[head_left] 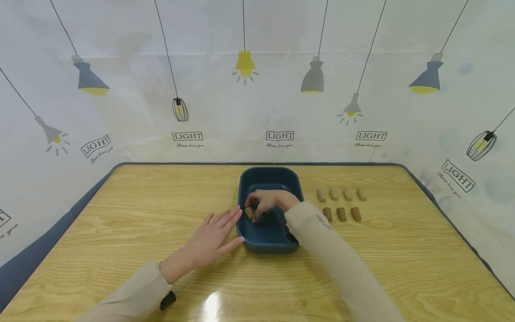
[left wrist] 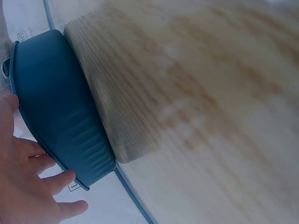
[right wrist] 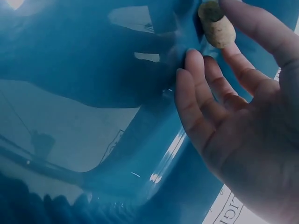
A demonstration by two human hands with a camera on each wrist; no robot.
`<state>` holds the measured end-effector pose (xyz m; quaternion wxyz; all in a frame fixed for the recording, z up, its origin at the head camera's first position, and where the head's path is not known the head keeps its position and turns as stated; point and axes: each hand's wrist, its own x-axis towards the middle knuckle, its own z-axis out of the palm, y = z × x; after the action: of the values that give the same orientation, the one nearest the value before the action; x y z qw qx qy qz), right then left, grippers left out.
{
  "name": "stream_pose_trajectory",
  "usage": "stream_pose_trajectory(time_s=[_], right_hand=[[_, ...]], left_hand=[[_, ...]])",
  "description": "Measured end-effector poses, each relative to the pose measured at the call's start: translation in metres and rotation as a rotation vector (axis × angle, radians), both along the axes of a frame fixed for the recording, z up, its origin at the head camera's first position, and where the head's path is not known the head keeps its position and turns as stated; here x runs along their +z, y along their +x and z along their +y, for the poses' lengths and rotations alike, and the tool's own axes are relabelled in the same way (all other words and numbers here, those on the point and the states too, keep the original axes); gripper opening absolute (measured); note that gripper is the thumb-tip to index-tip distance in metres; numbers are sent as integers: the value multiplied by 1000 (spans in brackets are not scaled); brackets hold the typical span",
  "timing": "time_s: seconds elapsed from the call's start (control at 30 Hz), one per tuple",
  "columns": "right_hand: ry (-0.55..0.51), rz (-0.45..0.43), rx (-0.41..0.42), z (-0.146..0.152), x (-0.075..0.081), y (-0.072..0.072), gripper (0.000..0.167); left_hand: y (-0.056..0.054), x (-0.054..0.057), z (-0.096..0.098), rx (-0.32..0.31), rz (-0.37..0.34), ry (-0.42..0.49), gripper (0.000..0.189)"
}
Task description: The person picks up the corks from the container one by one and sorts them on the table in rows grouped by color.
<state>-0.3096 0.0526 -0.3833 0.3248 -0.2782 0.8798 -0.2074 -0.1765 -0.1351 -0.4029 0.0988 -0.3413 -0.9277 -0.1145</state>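
A deep blue plastic basin (head_left: 271, 247) stands on the wooden table. My right hand (head_left: 268, 200) reaches inside it and pinches a cork (head_left: 250, 214) by the left wall. In the right wrist view, thumb and index finger hold this cork (right wrist: 221, 33) at its sides, while the other fingers stay loosely bent near the basin wall. My left hand (head_left: 212, 236) lies at the basin's left side with fingers spread, the fingertips touching the rim. From the left wrist view, those fingers (left wrist: 60, 182) extend along the rim and outer wall.
Right of the basin lie two rows of corks: several pale ones, such as this cork (head_left: 348, 193), at the back, and three darker ones, such as this cork (head_left: 341, 214), in front. A wall covering (head_left: 225, 107) printed with lamps surrounds the table (head_left: 153, 210).
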Motion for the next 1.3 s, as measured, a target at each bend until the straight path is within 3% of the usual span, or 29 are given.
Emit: stream_pose_trajectory(time_s=[0.23, 0.43, 0.7, 0.9, 1.3], right_hand=[[40, 133, 38, -3, -2, 1, 35], [44, 124, 23, 0, 7, -1, 35], [-13, 154, 60, 10, 33, -4, 26], [-24, 191, 65, 17, 50, -5, 33], [-13, 256, 111, 42, 62, 1, 38]], left_hand=[[1, 1, 1, 5, -8, -8, 65], [1, 1, 1, 3, -6, 0, 65], [1, 2, 1, -2, -12, 8, 65], [0, 1, 1, -3, -10, 9, 65], [1, 1, 1, 5, -19, 8, 65]])
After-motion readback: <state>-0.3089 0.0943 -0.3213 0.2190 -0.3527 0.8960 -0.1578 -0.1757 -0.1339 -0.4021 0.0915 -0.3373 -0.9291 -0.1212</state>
